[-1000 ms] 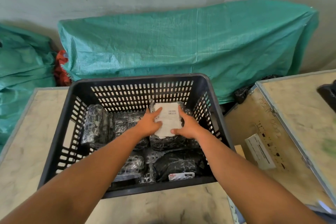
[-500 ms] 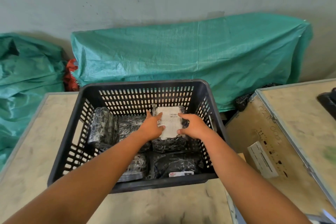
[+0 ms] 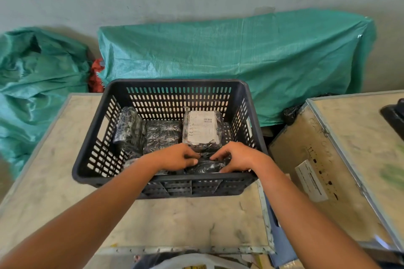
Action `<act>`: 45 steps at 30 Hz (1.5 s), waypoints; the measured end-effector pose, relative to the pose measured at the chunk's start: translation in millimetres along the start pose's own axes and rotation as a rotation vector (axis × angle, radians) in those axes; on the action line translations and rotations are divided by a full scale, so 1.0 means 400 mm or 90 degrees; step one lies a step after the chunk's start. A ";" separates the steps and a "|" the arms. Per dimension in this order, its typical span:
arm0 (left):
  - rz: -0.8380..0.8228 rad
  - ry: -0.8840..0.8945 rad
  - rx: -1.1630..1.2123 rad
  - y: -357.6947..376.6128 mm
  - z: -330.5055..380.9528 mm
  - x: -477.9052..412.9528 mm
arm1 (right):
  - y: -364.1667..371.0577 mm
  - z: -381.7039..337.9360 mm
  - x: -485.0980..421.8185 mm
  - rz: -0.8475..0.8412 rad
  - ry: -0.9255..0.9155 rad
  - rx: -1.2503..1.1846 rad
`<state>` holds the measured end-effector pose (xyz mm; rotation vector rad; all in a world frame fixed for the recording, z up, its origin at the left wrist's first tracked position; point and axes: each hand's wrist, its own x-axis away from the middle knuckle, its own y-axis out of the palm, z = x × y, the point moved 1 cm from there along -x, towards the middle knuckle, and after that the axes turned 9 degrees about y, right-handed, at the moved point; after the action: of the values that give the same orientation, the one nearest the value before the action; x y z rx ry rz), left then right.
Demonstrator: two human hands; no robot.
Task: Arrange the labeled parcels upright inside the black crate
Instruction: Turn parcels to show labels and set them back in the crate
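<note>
The black slotted crate [image 3: 175, 82] stands on a pale board table. A parcel with a white label [image 3: 202, 129] leans upright against the far right inside. Two dark wrapped parcels [image 3: 162, 136] stand to its left. My left hand [image 3: 177, 157] and my right hand [image 3: 237, 156] both curl around a black wrapped parcel [image 3: 205, 167] low at the crate's near side; most of that parcel is hidden by the hands and the crate wall.
Teal tarpaulin [image 3: 229, 54] covers a heap behind the crate, with more at the left. A wooden case [image 3: 341, 137] with a white sticker stands to the right. A white bag [image 3: 192, 262] lies below the table's front edge.
Both hands have let go of the white-labelled parcel, which stays leaning at the back, and have come nearer and lower onto the black parcel at the crate's front.
</note>
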<state>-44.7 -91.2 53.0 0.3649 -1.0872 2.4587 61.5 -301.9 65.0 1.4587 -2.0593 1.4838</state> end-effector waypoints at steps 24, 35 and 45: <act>0.253 0.188 0.084 -0.077 0.014 0.031 | -0.021 -0.009 0.062 0.367 -0.105 -0.307; 0.400 0.207 0.469 -0.304 0.020 0.029 | -0.065 -0.059 0.067 0.327 -0.237 -0.567; 0.365 0.038 0.314 -0.180 -0.061 -0.097 | -0.113 -0.005 -0.119 0.312 -0.122 -0.517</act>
<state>22.2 -40.1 67.4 0.1248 -0.5963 3.2257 120.1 -272.5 61.9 0.8220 -2.7779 0.4496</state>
